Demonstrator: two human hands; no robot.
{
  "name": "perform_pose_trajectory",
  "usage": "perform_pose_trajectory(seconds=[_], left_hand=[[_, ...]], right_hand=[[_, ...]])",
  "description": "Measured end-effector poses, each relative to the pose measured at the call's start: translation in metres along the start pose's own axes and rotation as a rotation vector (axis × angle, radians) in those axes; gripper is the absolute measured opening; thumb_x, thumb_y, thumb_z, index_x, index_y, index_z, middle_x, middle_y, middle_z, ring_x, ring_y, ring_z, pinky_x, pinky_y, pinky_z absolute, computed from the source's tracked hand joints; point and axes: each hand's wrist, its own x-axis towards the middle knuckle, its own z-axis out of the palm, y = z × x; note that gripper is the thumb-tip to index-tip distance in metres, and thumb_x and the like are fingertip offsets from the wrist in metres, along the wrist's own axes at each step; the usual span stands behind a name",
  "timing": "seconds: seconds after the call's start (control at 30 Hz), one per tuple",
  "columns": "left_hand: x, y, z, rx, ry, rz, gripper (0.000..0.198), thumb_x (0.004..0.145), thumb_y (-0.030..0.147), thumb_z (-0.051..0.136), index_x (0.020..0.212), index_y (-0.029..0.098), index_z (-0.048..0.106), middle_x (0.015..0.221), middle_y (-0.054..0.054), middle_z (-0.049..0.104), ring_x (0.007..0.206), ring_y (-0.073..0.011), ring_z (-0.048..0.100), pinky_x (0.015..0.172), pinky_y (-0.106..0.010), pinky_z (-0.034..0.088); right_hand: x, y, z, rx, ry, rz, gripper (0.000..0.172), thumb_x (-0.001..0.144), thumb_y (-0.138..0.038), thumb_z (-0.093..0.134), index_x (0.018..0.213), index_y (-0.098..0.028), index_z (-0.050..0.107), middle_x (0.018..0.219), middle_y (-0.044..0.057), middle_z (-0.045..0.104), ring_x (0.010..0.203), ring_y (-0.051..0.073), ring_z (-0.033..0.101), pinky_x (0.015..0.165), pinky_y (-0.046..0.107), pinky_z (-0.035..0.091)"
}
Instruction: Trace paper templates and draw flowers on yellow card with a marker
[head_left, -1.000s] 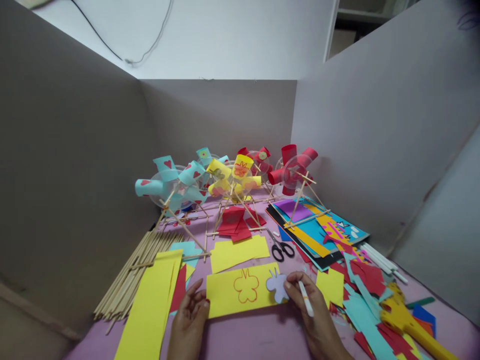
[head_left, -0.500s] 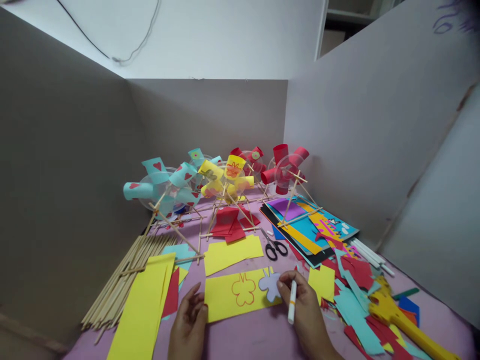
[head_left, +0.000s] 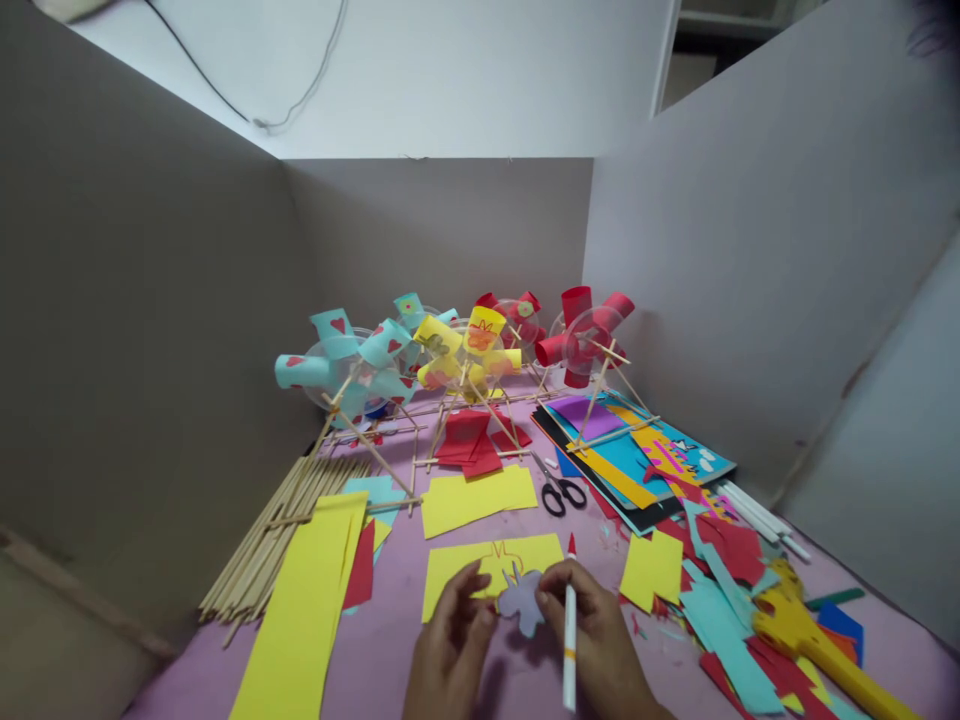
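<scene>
My right hand (head_left: 592,635) holds a pale lilac paper butterfly cutout (head_left: 523,602) by its right edge. A white felt-tip marker (head_left: 570,640) with a red tip is tucked between the same fingers, tip upward. My left hand (head_left: 454,635) is beside the cutout's left edge, thumb and fingers curved and apart; I cannot tell whether they touch it. Behind both hands a yellow paper strip (head_left: 450,565) lies on the table, with a red butterfly outline partly hidden by the cutout and my fingers.
Black scissors (head_left: 559,495) and another yellow strip (head_left: 480,500) lie beyond. Several paper pinwheels on stick frames stand at the back, one of them red (head_left: 585,335). Sticks (head_left: 270,550) and long yellow strips (head_left: 300,620) lie left; paper scraps (head_left: 727,620) and a yellow glue gun (head_left: 795,620) lie right.
The cutout has been lifted off the yellow strip and brought nearer to me. My left hand has let go of the strip and moved right towards the cutout. The view has shifted slightly.
</scene>
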Motion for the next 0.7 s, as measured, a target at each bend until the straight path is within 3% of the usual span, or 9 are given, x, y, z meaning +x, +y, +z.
perform_pose_trajectory(seconds=[0.1,0.2,0.37,0.5,0.6,0.67,0.7], left_hand=[[0.003,0.003,0.009,-0.095,-0.12,-0.119,0.051,0.071,0.049,0.067,0.106,0.013,0.061,0.081,-0.009,0.067,0.069,-0.0196,0.064,0.061,-0.028,0.049],[0.017,0.006,-0.003,-0.029,-0.047,-0.113,0.045,0.066,0.049,0.068,0.092,0.012,0.065,0.066,-0.006,0.064,0.061,-0.0186,0.061,0.056,-0.027,0.047],[0.053,0.012,-0.057,0.156,0.165,0.011,0.043,0.071,0.047,0.059,0.098,0.014,0.065,0.084,-0.007,0.068,0.075,-0.0207,0.064,0.066,-0.03,0.05],[0.079,0.016,-0.093,0.399,0.272,0.109,0.038,0.075,0.044,0.055,0.099,0.017,0.067,0.077,-0.005,0.067,0.072,-0.0245,0.063,0.072,-0.04,0.05],[0.084,0.018,-0.096,0.53,0.353,0.217,0.04,0.072,0.04,0.057,0.103,0.016,0.066,0.109,-0.014,0.064,0.11,-0.0342,0.054,0.098,-0.054,0.036],[0.076,0.016,-0.086,0.593,0.344,0.308,0.045,0.073,0.037,0.058,0.112,0.015,0.062,0.132,-0.016,0.051,0.129,-0.034,0.036,0.107,-0.055,0.024],[0.069,0.014,-0.079,0.622,0.302,0.354,0.045,0.075,0.036,0.059,0.116,0.017,0.06,0.136,-0.014,0.048,0.13,-0.0316,0.036,0.108,-0.053,0.025]], right_hand=[[-0.004,0.005,0.001,-0.082,-0.072,-0.068,0.011,0.077,-0.024,0.058,0.067,-0.02,0.058,0.068,0.001,0.058,0.064,0.018,0.055,0.057,0.025,0.042],[-0.004,0.008,0.0,-0.12,-0.083,-0.071,0.01,0.077,-0.025,0.058,0.068,-0.02,0.06,0.068,0.002,0.06,0.065,0.02,0.057,0.06,0.026,0.044],[-0.003,0.014,0.0,-0.107,0.014,0.011,0.015,0.074,-0.034,0.063,0.068,-0.021,0.059,0.064,0.0,0.058,0.059,0.018,0.054,0.055,0.024,0.042],[-0.003,0.016,0.003,-0.088,0.074,0.02,0.018,0.074,-0.038,0.062,0.068,-0.021,0.059,0.063,-0.001,0.057,0.057,0.017,0.052,0.054,0.024,0.041],[-0.002,0.015,0.002,-0.118,0.102,0.015,0.019,0.075,-0.038,0.062,0.067,-0.021,0.059,0.063,-0.001,0.058,0.058,0.018,0.054,0.054,0.025,0.041],[0.001,0.013,-0.001,-0.159,0.111,0.007,0.018,0.076,-0.036,0.061,0.067,-0.021,0.058,0.063,0.0,0.059,0.061,0.019,0.056,0.056,0.026,0.042],[0.003,0.012,-0.004,-0.184,0.111,0.007,0.017,0.077,-0.036,0.061,0.068,-0.021,0.058,0.064,0.001,0.06,0.062,0.02,0.056,0.057,0.027,0.042]])
